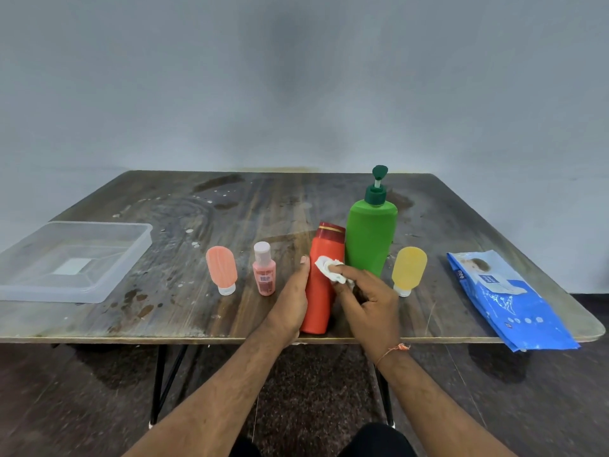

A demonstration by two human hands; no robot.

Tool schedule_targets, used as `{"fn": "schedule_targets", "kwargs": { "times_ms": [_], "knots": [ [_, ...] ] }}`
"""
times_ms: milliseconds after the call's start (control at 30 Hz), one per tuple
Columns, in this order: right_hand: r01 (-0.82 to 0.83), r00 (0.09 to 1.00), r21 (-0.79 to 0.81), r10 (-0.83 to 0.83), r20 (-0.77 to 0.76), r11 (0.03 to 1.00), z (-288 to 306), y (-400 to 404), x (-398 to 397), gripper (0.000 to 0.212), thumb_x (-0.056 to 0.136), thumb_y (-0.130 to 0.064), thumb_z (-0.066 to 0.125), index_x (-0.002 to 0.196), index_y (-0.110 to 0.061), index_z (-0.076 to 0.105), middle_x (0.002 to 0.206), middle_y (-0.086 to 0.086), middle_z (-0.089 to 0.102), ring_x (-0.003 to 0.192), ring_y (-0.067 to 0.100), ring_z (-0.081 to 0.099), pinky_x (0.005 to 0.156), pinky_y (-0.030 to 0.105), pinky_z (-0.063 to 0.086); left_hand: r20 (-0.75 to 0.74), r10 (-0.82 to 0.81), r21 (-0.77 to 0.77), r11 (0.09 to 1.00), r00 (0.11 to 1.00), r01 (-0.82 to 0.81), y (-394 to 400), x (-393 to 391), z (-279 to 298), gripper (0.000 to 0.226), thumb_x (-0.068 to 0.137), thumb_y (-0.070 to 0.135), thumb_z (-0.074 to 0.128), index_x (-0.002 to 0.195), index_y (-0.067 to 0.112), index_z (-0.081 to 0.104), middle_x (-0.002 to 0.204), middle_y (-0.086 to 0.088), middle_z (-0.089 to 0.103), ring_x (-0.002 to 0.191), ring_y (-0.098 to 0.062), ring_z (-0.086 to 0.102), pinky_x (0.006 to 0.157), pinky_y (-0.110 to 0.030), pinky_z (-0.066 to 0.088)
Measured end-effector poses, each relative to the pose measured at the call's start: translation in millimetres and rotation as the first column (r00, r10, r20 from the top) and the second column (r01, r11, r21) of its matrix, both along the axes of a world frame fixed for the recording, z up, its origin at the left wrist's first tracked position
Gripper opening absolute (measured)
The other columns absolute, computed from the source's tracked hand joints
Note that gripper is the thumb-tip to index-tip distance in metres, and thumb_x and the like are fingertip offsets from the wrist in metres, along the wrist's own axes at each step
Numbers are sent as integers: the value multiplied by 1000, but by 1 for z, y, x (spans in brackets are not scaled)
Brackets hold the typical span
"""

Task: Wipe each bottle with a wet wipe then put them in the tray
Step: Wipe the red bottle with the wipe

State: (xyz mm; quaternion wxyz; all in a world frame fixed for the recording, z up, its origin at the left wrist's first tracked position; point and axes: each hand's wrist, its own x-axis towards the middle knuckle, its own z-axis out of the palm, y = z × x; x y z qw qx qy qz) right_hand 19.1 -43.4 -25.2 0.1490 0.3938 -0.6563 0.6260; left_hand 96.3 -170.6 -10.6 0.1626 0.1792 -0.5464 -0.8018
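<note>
1. My left hand [291, 300] grips the red bottle [320, 285] from its left side, thumb up along the body; the bottle stands near the front edge of the counter [171, 311], leaning a bit.
2. My right hand [370, 300] pinches a crumpled wet wipe [329, 268] and presses it on the red bottle's upper front. So wiping is under way on this one.
3. Tray [99, 288] sits at the far left of the counter, well apart from the bottles. No bottle in it, only a pale patch on its floor. Nothing placed so far.
4. Still standing unplaced: peach tube [221, 268], small pink bottle [264, 270], green pump bottle [370, 235] just behind the red one, yellow tube [408, 270]. Can't tell whether any has been wiped.
5. Blue wipe pack [504, 298] lies at the right, overhanging the front edge.
6. My read: early stage, first bottle in hand, five placements left.
</note>
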Motion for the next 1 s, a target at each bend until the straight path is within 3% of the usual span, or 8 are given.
{"fn": "schedule_targets", "kwargs": {
  "times_ms": [133, 267, 367, 467, 633, 767, 867, 1000],
  "knots": [
    [-47, 998, 106, 51, -32, 993, 0, 3, 2, 25, 92, -16, 78, 110, -33, 81, 105, -15, 78, 95, 10, 75, 80, 41, 61, -2, 34, 62, 997, 999, -34, 1, 2, 5, 68, 110, 58, 28, 116, 10, 75, 109, -19, 78, 96, -26, 78, 87, -38, 63],
    [-97, 987, 207, 121, -106, 974, 0, 7, 9, 24, 81, -14, 78, 97, -32, 83, 89, -15, 76, 75, 6, 71, 67, 26, 56, -19, 86, 144, 986, 996, -82, -1, 4, 8, 79, 105, 68, 30, 100, 4, 77, 88, -17, 72, 75, -25, 72, 71, -35, 60],
    [-91, 991, 200, 108, -73, 976, 0, 6, 6, 26, 85, -14, 79, 102, -34, 83, 87, -13, 75, 72, 7, 68, 65, 23, 52, -12, 94, 152, 984, 995, -91, 2, 5, 8, 78, 106, 65, 29, 99, 4, 77, 89, -18, 75, 77, -26, 74, 74, -36, 61],
    [-52, 998, 90, 55, -25, 995, 0, 4, 1, 29, 93, -12, 77, 111, -34, 81, 105, -15, 78, 95, 7, 74, 82, 35, 60, -17, 66, 66, 996, 998, -65, 6, 6, 6, 69, 109, 59, 31, 106, 13, 82, 107, -22, 78, 92, -29, 77, 87, -41, 60],
    [-40, 999, 18, 39, 25, 999, 3, 3, 1, 26, 98, -15, 73, 119, -31, 78, 121, -19, 76, 116, 6, 71, 98, 41, 59, 25, 66, -59, 996, 998, -64, 8, 12, 0, 64, 109, 60, 30, 108, 20, 79, 92, -22, 75, 73, -26, 70, 68, -36, 59],
    [-64, 995, 115, 72, -73, 991, 2, 7, 5, 25, 94, -17, 74, 112, -33, 80, 117, -20, 77, 111, 1, 72, 93, 35, 61, 13, 71, 11, 997, 997, -71, 7, 12, 5, 66, 110, 57, 29, 118, 10, 75, 109, -21, 79, 94, -27, 78, 81, -37, 63],
    [-89, 978, 188, 122, -168, 978, -1, 8, 11, 30, 84, -7, 78, 105, -29, 82, 110, -20, 78, 102, -3, 73, 85, 32, 62, 38, 88, 93, 991, 995, -91, 3, 14, 7, 77, 106, 66, 33, 108, 2, 76, 95, -20, 76, 81, -27, 75, 75, -37, 62],
    [-73, 977, 190, 109, -185, 979, -3, 6, 9, 28, 87, -14, 76, 108, -32, 80, 104, -18, 78, 92, 0, 73, 77, 35, 61, 46, 88, 85, 992, 995, -92, 3, 14, 8, 77, 107, 64, 31, 102, 2, 76, 88, -19, 75, 76, -26, 74, 72, -36, 62]
  ]
}}
